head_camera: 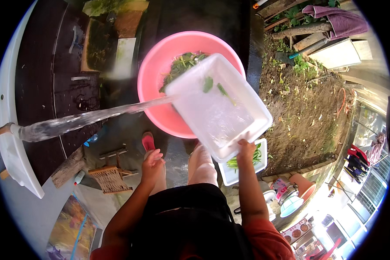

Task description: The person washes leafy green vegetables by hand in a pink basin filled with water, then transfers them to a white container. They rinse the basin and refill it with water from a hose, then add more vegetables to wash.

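Observation:
My right hand (246,151) grips the near rim of a white rectangular plastic tray (208,110), tilted over a large pink basin (156,112). A loose green leaf (208,84) and a piece of green stem (226,92) lie inside the tray. A thick stream of water (94,120) crosses from the left and meets the tray's left side. Leafy greens (183,66) sit in the basin, partly hidden by the tray. Over my left leg, my left hand (152,164) is empty with its fingers loosely curled and apart.
Behind my right forearm, a second white tray (227,177) holds green stems. A low folding stool with a woven seat (110,178) stands at the left. The water leaves a pipe (16,131) above a white sink edge (22,162). Bare soil (299,120) lies at the right.

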Demonstrator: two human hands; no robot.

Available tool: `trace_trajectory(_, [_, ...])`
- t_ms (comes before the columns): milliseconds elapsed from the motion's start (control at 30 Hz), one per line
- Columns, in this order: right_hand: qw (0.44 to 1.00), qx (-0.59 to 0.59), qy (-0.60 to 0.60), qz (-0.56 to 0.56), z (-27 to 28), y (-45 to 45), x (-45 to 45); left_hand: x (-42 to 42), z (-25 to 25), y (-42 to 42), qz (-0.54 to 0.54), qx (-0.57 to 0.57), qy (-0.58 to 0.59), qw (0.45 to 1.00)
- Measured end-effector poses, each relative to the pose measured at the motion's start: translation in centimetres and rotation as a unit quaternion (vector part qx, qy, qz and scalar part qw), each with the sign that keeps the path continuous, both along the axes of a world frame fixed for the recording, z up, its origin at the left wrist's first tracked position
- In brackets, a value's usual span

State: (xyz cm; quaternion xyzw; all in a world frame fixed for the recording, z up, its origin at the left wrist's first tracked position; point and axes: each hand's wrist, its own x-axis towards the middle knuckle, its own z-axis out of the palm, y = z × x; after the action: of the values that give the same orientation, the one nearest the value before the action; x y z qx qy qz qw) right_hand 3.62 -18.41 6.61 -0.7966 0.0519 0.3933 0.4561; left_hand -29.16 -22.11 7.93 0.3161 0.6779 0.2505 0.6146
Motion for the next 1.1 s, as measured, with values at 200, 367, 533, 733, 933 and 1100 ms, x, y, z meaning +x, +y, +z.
trace_trajectory(200, [0.919,-0.159,-0.272,0.237,-1.9,3.8,1.4,-1.7,-0.6,-1.5,-0.002,0.008,0.001,1.000])
trace_trajectory(367, [0.844,-0.255,-0.363,0.303,-2.1,3.7,0.4,-2.8,0.8,-0.7,0.024,0.000,-0.042,0.999])
trace_trajectory(533, [0.764,-0.249,-0.503,0.318,2.9,4.8,-1.7,-6.5,-1.6,-2.2,-0.019,-0.005,-0.024,1.000])
trace_trajectory(733, [0.743,-0.272,-0.534,0.298,5.9,5.6,-1.1,-8.6,-1.1,-1.7,-0.011,0.043,-0.035,0.998])
trace_trajectory(933, [0.836,-0.159,-0.492,0.187,11.6,4.1,1.0,-11.0,-0.7,-0.6,0.029,-0.061,-0.063,0.996])
trace_trajectory(1100, [0.599,-0.292,-0.679,0.308,11.2,3.7,0.1,-11.5,-1.4,-0.8,0.036,-0.058,-0.100,0.993])
